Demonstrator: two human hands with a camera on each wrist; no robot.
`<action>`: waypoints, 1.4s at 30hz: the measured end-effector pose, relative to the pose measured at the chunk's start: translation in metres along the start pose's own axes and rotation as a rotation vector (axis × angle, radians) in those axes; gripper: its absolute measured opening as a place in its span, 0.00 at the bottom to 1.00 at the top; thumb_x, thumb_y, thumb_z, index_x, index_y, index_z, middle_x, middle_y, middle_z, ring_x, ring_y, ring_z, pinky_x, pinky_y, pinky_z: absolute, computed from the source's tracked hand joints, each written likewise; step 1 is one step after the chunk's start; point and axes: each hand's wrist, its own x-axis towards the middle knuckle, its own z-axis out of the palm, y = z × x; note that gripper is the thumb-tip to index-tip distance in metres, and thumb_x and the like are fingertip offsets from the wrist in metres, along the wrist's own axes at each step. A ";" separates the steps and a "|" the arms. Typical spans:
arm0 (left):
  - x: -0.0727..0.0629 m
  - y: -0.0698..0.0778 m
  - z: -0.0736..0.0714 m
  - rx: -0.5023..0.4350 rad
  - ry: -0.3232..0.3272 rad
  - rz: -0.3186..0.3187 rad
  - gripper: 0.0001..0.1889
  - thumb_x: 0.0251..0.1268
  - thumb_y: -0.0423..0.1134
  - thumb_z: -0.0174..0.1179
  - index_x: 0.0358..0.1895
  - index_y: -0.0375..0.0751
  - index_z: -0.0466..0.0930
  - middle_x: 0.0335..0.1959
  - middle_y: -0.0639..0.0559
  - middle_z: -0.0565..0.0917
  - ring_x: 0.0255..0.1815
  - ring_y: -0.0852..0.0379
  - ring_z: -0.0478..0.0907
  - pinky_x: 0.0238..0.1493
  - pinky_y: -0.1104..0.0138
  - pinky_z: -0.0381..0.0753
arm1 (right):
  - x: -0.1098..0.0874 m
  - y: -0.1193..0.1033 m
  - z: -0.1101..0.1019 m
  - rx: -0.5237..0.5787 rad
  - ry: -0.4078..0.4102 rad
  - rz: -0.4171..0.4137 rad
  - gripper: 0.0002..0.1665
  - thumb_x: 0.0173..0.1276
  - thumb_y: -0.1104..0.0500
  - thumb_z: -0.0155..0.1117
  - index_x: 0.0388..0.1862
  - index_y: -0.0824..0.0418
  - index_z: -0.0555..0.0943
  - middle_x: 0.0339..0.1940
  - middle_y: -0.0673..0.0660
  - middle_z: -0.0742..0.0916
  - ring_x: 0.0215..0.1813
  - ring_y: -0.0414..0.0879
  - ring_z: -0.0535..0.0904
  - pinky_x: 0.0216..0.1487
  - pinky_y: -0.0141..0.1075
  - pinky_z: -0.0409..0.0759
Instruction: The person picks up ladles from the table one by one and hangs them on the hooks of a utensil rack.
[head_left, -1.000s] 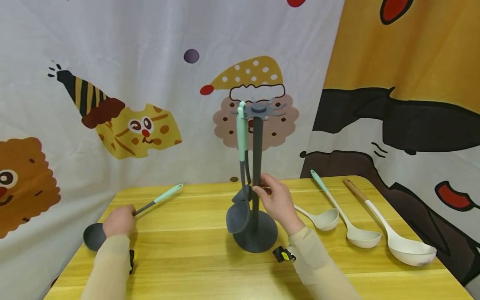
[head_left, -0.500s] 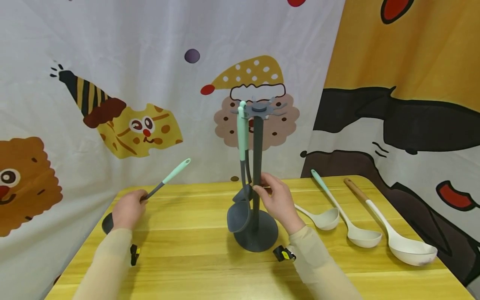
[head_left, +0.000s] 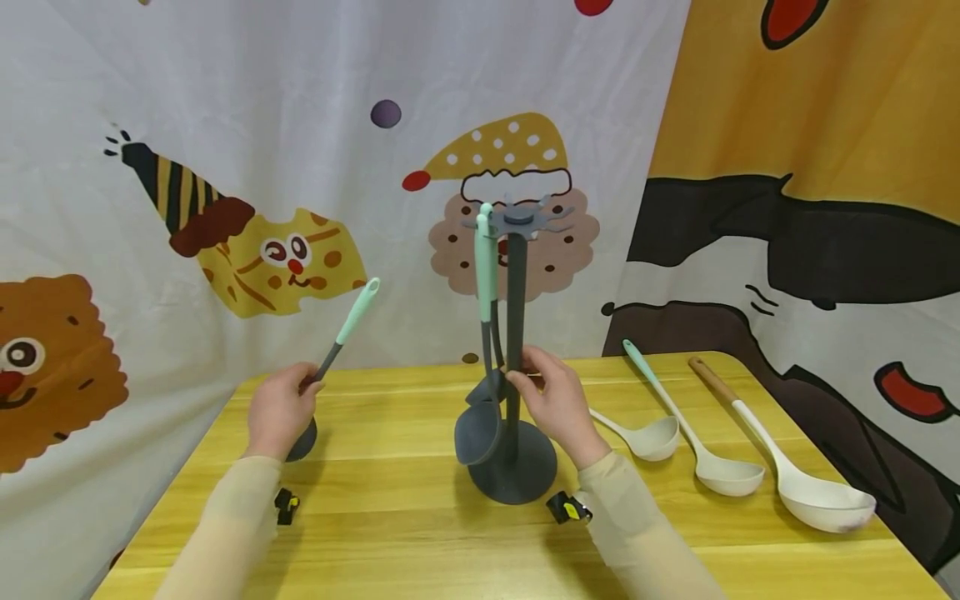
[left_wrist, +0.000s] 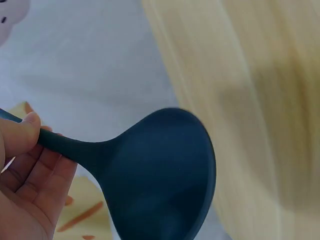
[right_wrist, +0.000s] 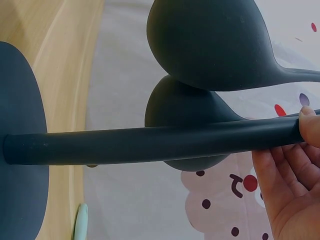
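My left hand (head_left: 281,410) pinches the dark shaft of a ladle (left_wrist: 160,175) with a mint-green handle (head_left: 358,312). The ladle is tilted, handle up and to the right, its bowl mostly behind the hand in the head view. In the middle stands a dark grey utensil stand (head_left: 516,317) with a round base and a hooked top. My right hand (head_left: 557,404) grips its post between thumb and fingers. Two dark ladles with mint handles hang on the stand's left side; the front ladle (head_left: 477,433) partly covers the rear ladle (right_wrist: 187,102).
Right of the stand lie a small white ladle (head_left: 651,439), a white ladle with a mint handle (head_left: 727,477) and a larger white ladle with a wooden handle (head_left: 821,502). All rest on the wooden table (head_left: 390,533). A cartoon-print curtain (head_left: 315,83) hangs behind it.
The left hand has lifted the ladle off the table and carried it rightward, its handle tipping steeper. The right hand and the stand have stayed put.
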 end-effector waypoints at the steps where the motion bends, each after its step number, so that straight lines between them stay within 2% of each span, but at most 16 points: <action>1: 0.000 0.003 0.000 -0.017 0.015 0.005 0.05 0.61 0.29 0.67 0.39 0.35 0.83 0.33 0.40 0.85 0.33 0.40 0.82 0.35 0.47 0.79 | 0.000 0.000 0.000 0.001 0.002 -0.002 0.13 0.68 0.65 0.66 0.52 0.64 0.82 0.43 0.58 0.86 0.46 0.51 0.83 0.44 0.46 0.84; 10: 0.001 0.035 -0.002 -0.147 0.122 0.077 0.07 0.58 0.27 0.70 0.39 0.34 0.84 0.33 0.40 0.85 0.37 0.40 0.84 0.37 0.47 0.84 | 0.000 0.000 0.000 0.005 0.005 0.003 0.13 0.68 0.65 0.66 0.51 0.62 0.82 0.43 0.57 0.86 0.46 0.51 0.83 0.45 0.46 0.84; 19: -0.001 0.067 -0.010 -0.242 0.170 0.125 0.07 0.54 0.27 0.72 0.36 0.35 0.85 0.33 0.43 0.86 0.37 0.45 0.84 0.34 0.50 0.85 | 0.000 -0.001 0.000 0.008 -0.001 0.009 0.13 0.69 0.65 0.66 0.52 0.65 0.82 0.44 0.58 0.86 0.47 0.52 0.83 0.45 0.46 0.84; 24: -0.004 0.083 -0.016 -0.287 0.160 0.129 0.08 0.53 0.27 0.73 0.36 0.35 0.85 0.33 0.45 0.86 0.37 0.48 0.84 0.34 0.53 0.86 | 0.001 0.000 0.000 0.002 0.000 0.011 0.13 0.69 0.65 0.66 0.51 0.64 0.82 0.44 0.57 0.86 0.47 0.51 0.83 0.45 0.46 0.84; 27: -0.006 0.091 -0.020 -0.319 0.143 0.128 0.08 0.53 0.27 0.73 0.36 0.36 0.86 0.33 0.48 0.86 0.36 0.51 0.84 0.34 0.65 0.86 | 0.001 0.000 0.000 0.002 0.001 0.011 0.12 0.69 0.65 0.66 0.51 0.62 0.82 0.43 0.57 0.86 0.46 0.51 0.83 0.45 0.46 0.84; 30: -0.009 0.100 -0.023 -0.366 0.130 0.126 0.08 0.53 0.27 0.73 0.35 0.38 0.86 0.32 0.50 0.86 0.36 0.53 0.84 0.35 0.79 0.80 | 0.001 0.000 0.000 0.003 0.002 0.007 0.12 0.69 0.65 0.66 0.50 0.61 0.82 0.43 0.57 0.86 0.46 0.51 0.83 0.45 0.46 0.84; 32: -0.011 0.105 -0.025 -0.399 0.126 0.129 0.07 0.53 0.27 0.73 0.35 0.39 0.86 0.32 0.51 0.86 0.35 0.54 0.83 0.35 0.83 0.77 | 0.001 -0.001 -0.001 0.004 0.002 0.003 0.12 0.69 0.65 0.66 0.50 0.61 0.82 0.43 0.57 0.86 0.46 0.51 0.83 0.45 0.46 0.84; 37: -0.014 0.118 -0.030 -0.441 0.124 0.144 0.08 0.53 0.26 0.73 0.33 0.41 0.86 0.31 0.53 0.85 0.35 0.57 0.83 0.34 0.81 0.79 | 0.001 -0.001 -0.001 0.010 0.001 -0.003 0.12 0.69 0.65 0.66 0.50 0.62 0.82 0.43 0.57 0.86 0.46 0.51 0.83 0.45 0.45 0.84; 42: -0.019 0.128 -0.035 -0.482 0.094 0.146 0.09 0.52 0.26 0.73 0.33 0.41 0.85 0.31 0.55 0.85 0.34 0.61 0.82 0.32 0.77 0.82 | 0.001 -0.001 -0.001 0.012 0.003 -0.003 0.11 0.69 0.65 0.66 0.50 0.62 0.82 0.43 0.57 0.86 0.46 0.51 0.83 0.44 0.45 0.84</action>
